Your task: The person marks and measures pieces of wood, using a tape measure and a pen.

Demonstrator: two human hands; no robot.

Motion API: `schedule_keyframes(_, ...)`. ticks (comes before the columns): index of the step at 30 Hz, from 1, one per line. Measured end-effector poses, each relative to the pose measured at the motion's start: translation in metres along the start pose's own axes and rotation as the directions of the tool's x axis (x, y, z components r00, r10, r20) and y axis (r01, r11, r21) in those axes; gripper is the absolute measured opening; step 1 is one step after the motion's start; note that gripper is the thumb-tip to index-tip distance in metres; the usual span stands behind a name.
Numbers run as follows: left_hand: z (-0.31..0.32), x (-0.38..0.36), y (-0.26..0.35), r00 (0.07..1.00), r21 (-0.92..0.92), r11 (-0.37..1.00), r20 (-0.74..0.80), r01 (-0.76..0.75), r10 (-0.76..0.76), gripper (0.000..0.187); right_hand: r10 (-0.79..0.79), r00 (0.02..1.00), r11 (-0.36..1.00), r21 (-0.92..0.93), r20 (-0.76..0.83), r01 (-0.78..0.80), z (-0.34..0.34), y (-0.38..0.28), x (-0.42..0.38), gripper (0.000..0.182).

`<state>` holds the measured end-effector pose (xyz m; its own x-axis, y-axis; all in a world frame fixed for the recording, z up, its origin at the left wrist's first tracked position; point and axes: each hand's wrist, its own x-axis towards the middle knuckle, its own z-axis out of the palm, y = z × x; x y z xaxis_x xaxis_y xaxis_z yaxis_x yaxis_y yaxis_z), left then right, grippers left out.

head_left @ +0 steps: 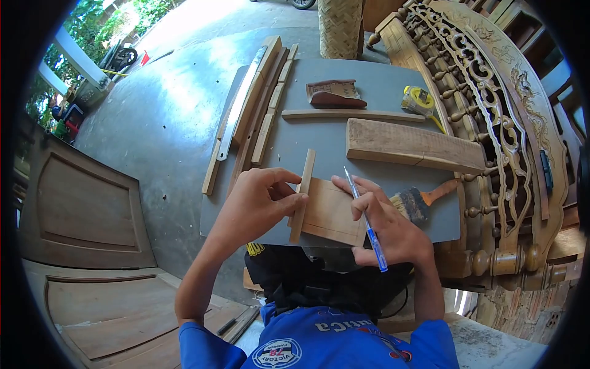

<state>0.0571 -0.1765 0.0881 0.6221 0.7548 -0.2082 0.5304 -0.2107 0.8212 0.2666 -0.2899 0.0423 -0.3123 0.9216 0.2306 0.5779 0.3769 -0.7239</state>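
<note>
My left hand (261, 200) pinches a thin wooden strip (308, 167) between thumb and fingers. The strip lies across the left end of a flat wooden board (335, 212), which has a pencil-like line near its lower edge. My right hand (393, 227) is at the board's right end, with a blue pen (372, 237) held between its fingers. The pen's tip points up and away from the board. Beside my right hand lies a paintbrush (421, 203) with a dark ferrule and an orange-brown handle. Part of the board is hidden behind my right fingers.
The grey table (332, 144) carries a thick wood block (412, 142), a long thin stick (350, 115), a sandpaper-wrapped block (335, 93) and a yellow tape measure (417, 100). A metal ruler (241, 101) rests on long wood pieces at left. Carved furniture (485, 92) borders the right.
</note>
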Motion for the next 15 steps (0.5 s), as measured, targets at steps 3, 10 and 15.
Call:
schedule_keyframes(3,0.0026,-0.0024,0.0032,1.0,0.049,0.999,-0.014,-0.007,0.008,0.028,-0.026,1.0,1.0,-0.007,-0.008,0.026,0.0007,0.0021,-0.0005,0.049)
schedule_keyframes(10,0.0056,-0.0041,0.0081,0.999,0.101,0.995,-0.039,-0.013,0.017,0.028,-0.037,0.999,0.999,-0.009,-0.018,0.036,0.0006,0.0024,-0.0011,0.049)
schedule_keyframes(15,0.004,0.0014,0.0041,1.0,0.071,0.997,-0.009,0.009,-0.008,0.029,-0.007,1.0,1.0,-0.008,-0.009,0.007,0.002,0.0042,-0.003,0.049)
